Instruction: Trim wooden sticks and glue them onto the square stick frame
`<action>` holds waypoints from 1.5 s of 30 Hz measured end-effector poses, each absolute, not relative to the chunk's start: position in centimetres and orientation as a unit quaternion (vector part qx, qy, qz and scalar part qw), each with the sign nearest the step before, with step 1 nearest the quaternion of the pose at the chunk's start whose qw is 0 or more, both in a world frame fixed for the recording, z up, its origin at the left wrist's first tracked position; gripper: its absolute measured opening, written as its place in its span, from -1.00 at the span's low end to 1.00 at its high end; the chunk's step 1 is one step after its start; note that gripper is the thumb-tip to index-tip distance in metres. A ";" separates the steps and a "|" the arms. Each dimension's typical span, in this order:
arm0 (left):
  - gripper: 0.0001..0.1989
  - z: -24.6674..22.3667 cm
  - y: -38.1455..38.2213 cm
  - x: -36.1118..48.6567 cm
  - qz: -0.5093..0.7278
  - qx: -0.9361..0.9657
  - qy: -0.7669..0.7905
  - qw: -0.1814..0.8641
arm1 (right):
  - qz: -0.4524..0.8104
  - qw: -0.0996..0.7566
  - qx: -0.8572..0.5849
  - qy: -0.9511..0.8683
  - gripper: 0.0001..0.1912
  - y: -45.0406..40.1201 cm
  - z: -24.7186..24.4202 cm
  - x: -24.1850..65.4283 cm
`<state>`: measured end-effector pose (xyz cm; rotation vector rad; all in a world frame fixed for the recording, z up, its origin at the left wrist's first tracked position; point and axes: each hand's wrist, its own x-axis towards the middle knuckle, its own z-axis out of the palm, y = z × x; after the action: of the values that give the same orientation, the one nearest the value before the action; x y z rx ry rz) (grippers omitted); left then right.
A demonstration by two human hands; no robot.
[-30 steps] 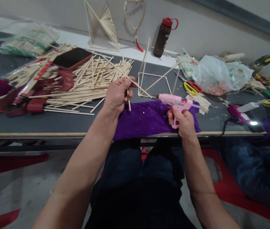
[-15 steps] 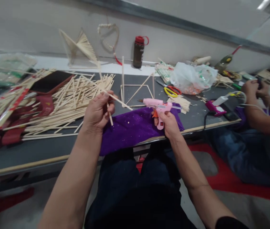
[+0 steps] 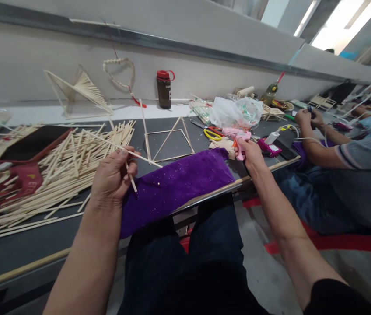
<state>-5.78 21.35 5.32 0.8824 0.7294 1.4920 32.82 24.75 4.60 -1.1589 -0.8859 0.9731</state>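
Note:
My left hand (image 3: 112, 175) is closed on thin wooden sticks (image 3: 142, 159); one points up and across, another short one points down from the fingers. It is above the left end of a purple cloth (image 3: 179, 181) dotted with pale specks. My right hand (image 3: 249, 151) grips a pink glue gun (image 3: 236, 133) by its handle, past the cloth's right end, beside a pale crumpled cloth (image 3: 223, 145). Behind the purple cloth stands a frame of wooden sticks (image 3: 146, 139). Left of my left hand lies a big pile of sticks (image 3: 74, 166).
A dark bottle with a red lid (image 3: 164, 89) stands by the wall. Yellow-handled scissors (image 3: 212, 134) and a clear plastic bag (image 3: 234, 111) lie at the back right. A magenta power block (image 3: 269, 148) sits near a co-worker's arm (image 3: 323, 135). A dark tablet-like panel (image 3: 36, 142) rests on the pile.
My right hand has carried the glue gun rightward, from above the purple cloth to beyond its right end. My left hand still holds the sticks. The view has shifted right.

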 end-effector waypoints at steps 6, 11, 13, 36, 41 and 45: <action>-0.90 5.2 21.4 -5.8 0.646 0.364 0.314 0.593 | 0.447 0.557 -0.585 -0.383 -0.73 27.0 3.3 35.4; -0.89 4.8 21.7 -6.0 0.660 0.363 0.301 0.585 | 0.437 0.459 -0.652 -0.416 -0.73 27.8 3.3 35.2; -0.90 4.8 21.7 -6.0 0.663 0.359 0.302 0.584 | 0.420 0.422 -0.676 -0.435 -0.69 28.1 3.3 34.7; -0.90 13.9 24.3 -2.0 0.694 0.560 0.399 0.213 | 0.186 0.484 -0.523 -0.677 -0.87 30.8 11.3 25.3; -0.91 16.5 28.5 -0.1 0.614 0.646 0.415 0.181 | 0.321 0.532 -0.366 -0.693 -0.93 34.2 15.5 21.1; -0.93 16.7 31.8 1.1 0.568 0.688 0.419 0.168 | 0.351 0.463 -0.309 -0.753 -0.94 35.6 16.5 18.8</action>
<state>1.10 31.78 16.69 1.9582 1.1926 1.6151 18.78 35.64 16.46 -0.7602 -1.8516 0.8617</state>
